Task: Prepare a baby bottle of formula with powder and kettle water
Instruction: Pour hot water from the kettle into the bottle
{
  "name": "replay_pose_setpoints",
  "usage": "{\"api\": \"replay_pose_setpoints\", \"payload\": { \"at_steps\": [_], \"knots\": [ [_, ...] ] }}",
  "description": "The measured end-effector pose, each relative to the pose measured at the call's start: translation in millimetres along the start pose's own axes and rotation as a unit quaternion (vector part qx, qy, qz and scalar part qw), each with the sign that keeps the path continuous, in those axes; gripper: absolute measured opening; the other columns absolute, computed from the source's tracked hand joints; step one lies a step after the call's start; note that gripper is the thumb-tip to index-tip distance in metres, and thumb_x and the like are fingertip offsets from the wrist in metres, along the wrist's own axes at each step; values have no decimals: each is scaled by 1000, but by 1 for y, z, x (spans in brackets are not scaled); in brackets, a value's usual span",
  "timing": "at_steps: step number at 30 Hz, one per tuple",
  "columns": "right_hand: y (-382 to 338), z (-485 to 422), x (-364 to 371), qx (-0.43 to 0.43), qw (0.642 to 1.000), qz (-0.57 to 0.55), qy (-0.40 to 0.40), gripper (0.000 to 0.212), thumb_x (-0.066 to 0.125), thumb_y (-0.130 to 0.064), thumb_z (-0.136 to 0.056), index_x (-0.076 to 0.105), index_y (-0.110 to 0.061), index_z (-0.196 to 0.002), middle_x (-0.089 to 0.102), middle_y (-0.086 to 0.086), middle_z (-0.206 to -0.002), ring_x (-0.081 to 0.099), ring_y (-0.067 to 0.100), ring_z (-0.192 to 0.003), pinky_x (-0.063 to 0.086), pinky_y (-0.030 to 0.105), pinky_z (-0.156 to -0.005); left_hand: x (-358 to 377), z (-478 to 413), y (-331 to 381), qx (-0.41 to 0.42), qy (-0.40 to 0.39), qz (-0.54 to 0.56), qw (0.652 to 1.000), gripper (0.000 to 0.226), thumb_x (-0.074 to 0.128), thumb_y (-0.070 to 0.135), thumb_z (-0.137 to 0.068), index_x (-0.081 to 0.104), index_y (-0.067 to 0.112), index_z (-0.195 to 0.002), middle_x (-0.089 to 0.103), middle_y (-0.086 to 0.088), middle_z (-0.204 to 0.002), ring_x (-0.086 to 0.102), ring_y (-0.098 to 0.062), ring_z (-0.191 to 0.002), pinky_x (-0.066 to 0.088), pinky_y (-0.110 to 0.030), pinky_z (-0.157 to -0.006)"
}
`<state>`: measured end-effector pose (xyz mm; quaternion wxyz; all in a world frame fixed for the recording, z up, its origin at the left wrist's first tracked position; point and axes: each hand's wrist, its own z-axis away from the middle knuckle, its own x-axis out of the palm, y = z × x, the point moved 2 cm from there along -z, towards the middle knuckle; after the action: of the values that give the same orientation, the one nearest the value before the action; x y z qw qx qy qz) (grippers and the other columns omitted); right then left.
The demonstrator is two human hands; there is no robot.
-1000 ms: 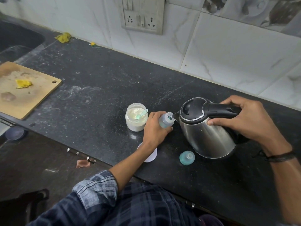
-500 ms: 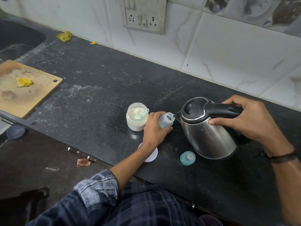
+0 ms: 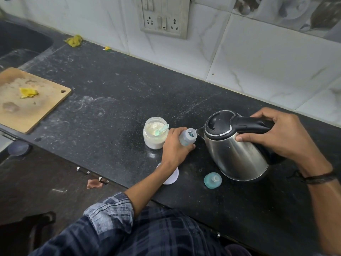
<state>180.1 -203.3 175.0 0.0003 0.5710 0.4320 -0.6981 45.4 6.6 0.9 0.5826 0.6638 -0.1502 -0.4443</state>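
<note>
While at the kettle spout (image 3: 199, 130), bottle (image 3: 186, 139) within curled left hand (image 3: 174, 151); kettle handle (image 3: 252, 124) within curled right hand (image 3: 285, 138).

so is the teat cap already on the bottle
No, the teat cap lies on the counter by the kettle, apart from the open bottle.

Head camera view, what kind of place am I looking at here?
Most likely a home kitchen. A dark stone counter runs along a tiled wall with a socket panel, a sink sits at its far left, and there is a wooden cutting board and a steel electric kettle.
</note>
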Motion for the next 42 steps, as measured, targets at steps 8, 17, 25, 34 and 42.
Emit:
{"api": "replay_pose_setpoints", "payload": {
  "at_steps": [8,17,25,34,42],
  "knots": [
    [-1,-3,1,-1,1000,4,-3,72,80,-88,-38,71,-42,-93,72,-24,-82,65,-1,-76,51,30,-66,0,-1,1,1,-2,-7,1000,60,89,23,-74,65,26,-129,56,9,-123,54,-6,-108,43,-25,-98],
    [0,-6,1,-1,1000,7,-5,74,80,-89,-38,71,-42,-94,72,-22,-82,66,2,-75,54,35,-70,0,-2,1,1,-4,-15,1000,61,89,25,-74,65,26,-130,56,9,-123,54,-5,-107,42,-24,-96],
    [1,-5,1,7,1000,4,-4,75,82,-87,-38,72,-42,-97,73,-21,-82,66,3,-75,54,35,-71,-1,0,2,1,-1,-11,1000,59,89,23,-74,65,24,-128,57,7,-123,55,-8,-110,43,-27,-99],
    [-3,-3,0,10,1000,-2,-11,75,82,-87,-37,71,-41,-96,72,-21,-79,65,1,-72,51,31,-65,-1,1,3,-2,0,-2,1000,58,89,23,-74,65,26,-127,57,8,-122,56,-9,-111,45,-30,-101],
    [-4,-3,3,7,1000,8,-16,76,83,-88,-39,71,-40,-97,71,-21,-78,65,0,-71,50,30,-63,0,3,1,-5,1,6,1000,57,89,22,-75,65,25,-127,57,8,-121,56,-9,-110,45,-29,-101]
  ]
}}
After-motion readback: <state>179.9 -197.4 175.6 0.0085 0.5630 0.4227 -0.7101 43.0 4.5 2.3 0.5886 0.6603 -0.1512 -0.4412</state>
